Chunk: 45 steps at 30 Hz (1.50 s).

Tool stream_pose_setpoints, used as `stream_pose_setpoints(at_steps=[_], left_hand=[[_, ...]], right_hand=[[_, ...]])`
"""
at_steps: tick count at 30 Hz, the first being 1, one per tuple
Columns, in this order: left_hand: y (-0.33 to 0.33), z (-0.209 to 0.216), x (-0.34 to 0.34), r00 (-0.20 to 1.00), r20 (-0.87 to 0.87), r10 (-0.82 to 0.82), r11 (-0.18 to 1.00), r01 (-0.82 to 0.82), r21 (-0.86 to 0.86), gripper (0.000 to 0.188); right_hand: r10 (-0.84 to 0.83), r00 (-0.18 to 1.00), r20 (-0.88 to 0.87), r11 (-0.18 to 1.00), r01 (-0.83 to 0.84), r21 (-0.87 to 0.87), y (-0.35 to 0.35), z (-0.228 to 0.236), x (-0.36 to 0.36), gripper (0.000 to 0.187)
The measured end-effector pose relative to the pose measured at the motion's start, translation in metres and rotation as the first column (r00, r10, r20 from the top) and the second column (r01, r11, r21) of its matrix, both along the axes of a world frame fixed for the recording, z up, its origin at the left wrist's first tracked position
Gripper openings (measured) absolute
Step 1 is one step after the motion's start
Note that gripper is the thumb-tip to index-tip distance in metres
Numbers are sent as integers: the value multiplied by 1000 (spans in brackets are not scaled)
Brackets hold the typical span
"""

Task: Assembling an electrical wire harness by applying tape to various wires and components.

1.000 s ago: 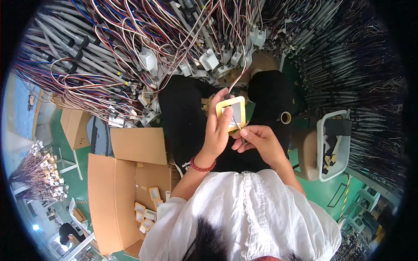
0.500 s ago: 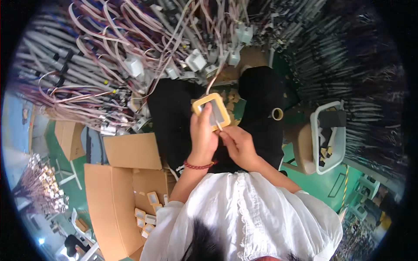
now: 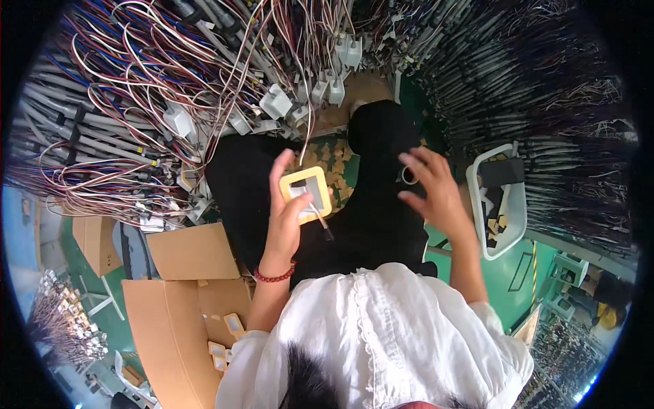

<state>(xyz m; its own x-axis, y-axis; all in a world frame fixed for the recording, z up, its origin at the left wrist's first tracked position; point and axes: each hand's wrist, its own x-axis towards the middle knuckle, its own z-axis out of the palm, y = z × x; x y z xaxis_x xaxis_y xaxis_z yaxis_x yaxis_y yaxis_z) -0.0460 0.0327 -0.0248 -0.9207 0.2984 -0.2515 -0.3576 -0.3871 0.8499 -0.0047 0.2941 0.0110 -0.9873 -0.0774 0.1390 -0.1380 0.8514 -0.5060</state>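
Observation:
Above my lap my left hand point(image 3: 285, 221) grips a square yellow-rimmed frame point(image 3: 315, 184) with a grey and white middle, its thumb laid across the front. A thin pale cord or rod point(image 3: 319, 216) with a dark tip slants down over the frame's lower edge. From the bundles above, a white wire point(image 3: 308, 133) runs down to the frame's top edge. Over my right thigh my right hand point(image 3: 439, 194) is open, fingers spread around a small tape roll point(image 3: 409, 175); whether they touch it I cannot tell.
Dense wire bundles point(image 3: 136, 75) with white connectors point(image 3: 276, 102) fill the far side, and grey cables hang at right. A white basket point(image 3: 521, 218) with scraps stands right of me. At left is an open cardboard box point(image 3: 163, 334) holding several yellow-rimmed frames point(image 3: 233, 323).
My right hand has left the yellow-rimmed frame and moved right to the tape roll, opening its fingers. My left hand still holds the frame, now turned more upright. The whole view has shifted slightly.

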Motion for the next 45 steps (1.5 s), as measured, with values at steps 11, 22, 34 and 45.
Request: stream_pose_setpoints(at_steps=[11, 22, 34, 45], left_hand=[[16, 13, 9, 777, -534, -333, 755, -119, -645, 34], [1, 18, 5, 879, -373, -297, 923, 165, -346, 11], [-16, 38, -4, 845, -275, -458, 886, 460, -60, 118], [-19, 44, -9, 829, -208, -518, 841, 539, 53, 119]], right_hand=[[188, 925, 330, 550, 180, -815, -33, -3, 0, 40], [432, 850, 302, 654, -64, -754, -53, 26, -9, 40], [630, 654, 418, 285, 306, -909, -59, 4, -32, 46], [759, 606, 238, 276, 31, -961, -60, 13, -43, 45]])
